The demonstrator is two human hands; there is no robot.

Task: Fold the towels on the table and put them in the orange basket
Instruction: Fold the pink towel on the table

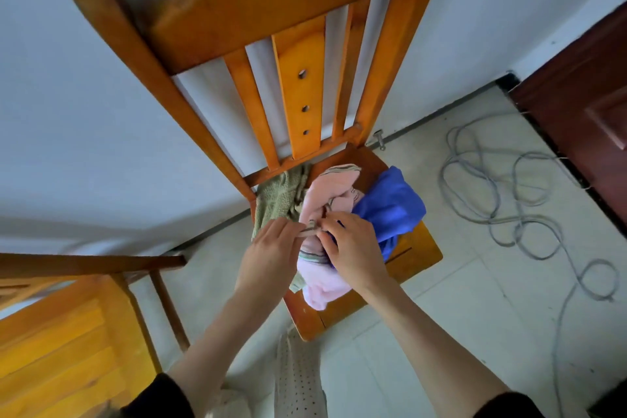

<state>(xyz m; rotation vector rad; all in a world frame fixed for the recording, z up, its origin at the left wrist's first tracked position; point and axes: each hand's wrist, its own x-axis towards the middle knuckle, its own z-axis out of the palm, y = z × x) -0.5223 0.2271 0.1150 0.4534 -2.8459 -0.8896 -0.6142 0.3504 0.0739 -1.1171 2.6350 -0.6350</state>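
Pink towel: soft, light, limp | left hand, right hand pinch its striped hem | hold by corners.

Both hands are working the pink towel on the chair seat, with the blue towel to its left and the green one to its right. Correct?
Not quite. The head view shows the blue towel right of the pink towel and the green towel left. Otherwise yes: the left hand and right hand pinch its striped edge on the chair seat.

Both arms extended; left hand and right hand pinching (fingers curled), nearly touching.
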